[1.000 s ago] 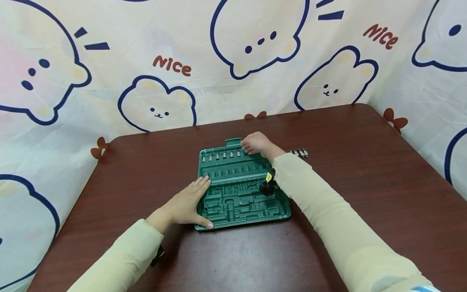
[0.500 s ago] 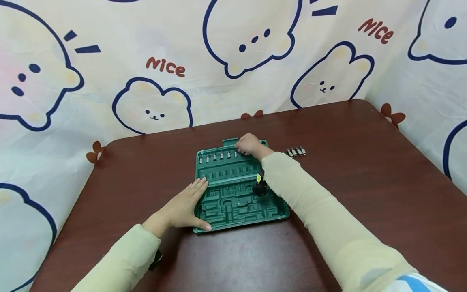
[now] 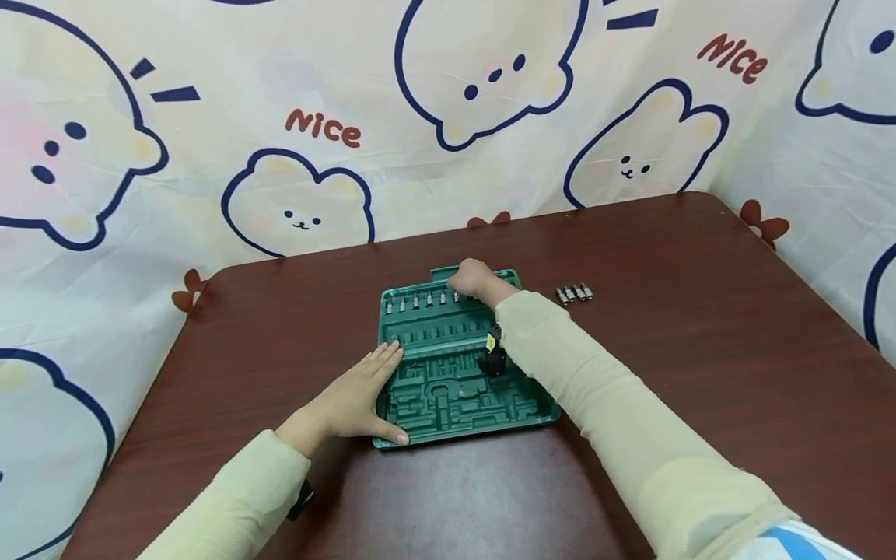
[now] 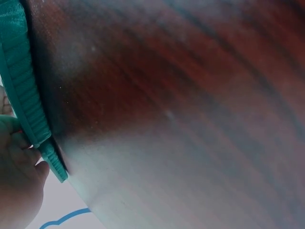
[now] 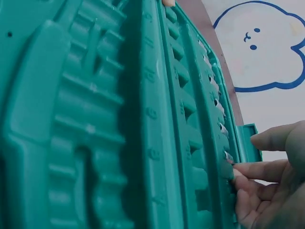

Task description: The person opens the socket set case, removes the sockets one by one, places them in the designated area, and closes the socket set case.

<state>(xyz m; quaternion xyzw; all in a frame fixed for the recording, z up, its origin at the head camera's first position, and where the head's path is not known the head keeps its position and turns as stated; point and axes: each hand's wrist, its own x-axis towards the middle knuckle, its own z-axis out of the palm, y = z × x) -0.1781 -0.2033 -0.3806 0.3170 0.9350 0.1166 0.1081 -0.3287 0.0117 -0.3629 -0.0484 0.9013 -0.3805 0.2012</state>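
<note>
A green moulded case (image 3: 462, 420) lies unfolded on the table. My left hand (image 3: 353, 393) rests along its left edge, fingers straight and thumb spread near the front corner. Several small metal sockets (image 3: 416, 301) sit in the slots of the far row. My right hand (image 3: 477, 278) is at that row, near its visible right end. In the right wrist view, its index finger touches a socket (image 5: 228, 156) in a slot, while the thumb (image 5: 271, 138) stays apart beside the case's latch (image 5: 249, 142). The slots under the right hand are hidden in the head view.
Several loose metal sockets (image 3: 574, 293) lie side by side on the brown table (image 3: 665, 334), right of the case. A patterned cloth (image 3: 420, 187) hangs behind the table and at its sides. A black wrist camera (image 3: 493, 359) hangs over the case.
My right hand has shifted slightly left along the far row, toward the last visible socket. The loose sockets, partly covered before, now show fully. My left hand stays at the case's edge.
</note>
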